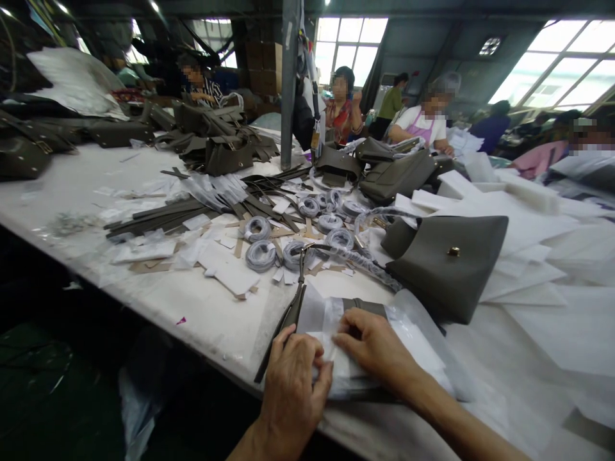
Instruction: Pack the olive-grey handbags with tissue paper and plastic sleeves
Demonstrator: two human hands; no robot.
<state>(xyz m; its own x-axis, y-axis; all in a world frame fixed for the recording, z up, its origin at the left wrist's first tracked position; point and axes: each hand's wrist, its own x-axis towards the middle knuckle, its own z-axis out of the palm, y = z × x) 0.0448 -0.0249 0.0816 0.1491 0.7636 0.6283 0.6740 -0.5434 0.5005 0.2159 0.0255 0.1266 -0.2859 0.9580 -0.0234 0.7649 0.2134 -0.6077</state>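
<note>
Near the table's front edge lies a dark grey-green bag piece (365,306) partly covered by a translucent white wrapping sheet (331,320). My left hand (295,378) is closed at the sheet's left side, fingers curled over its edge and thumb close to the forefinger. Thumb and fingers of my right hand (372,342) pinch the sheet near its middle. A dark strap (283,317) with a buckle runs along the left side. Just beyond my right hand, a dark handbag (451,262) with a gold clasp lies tilted, its handle wrapped in plastic.
White foam sheets (542,256) spread over the right side. Several plastic-wrapped coils (261,255), loose dark straps (168,214) and paper scraps lie mid-table. More bags (225,153) are piled behind a grey post (288,89). Several people work beyond the table (230,323).
</note>
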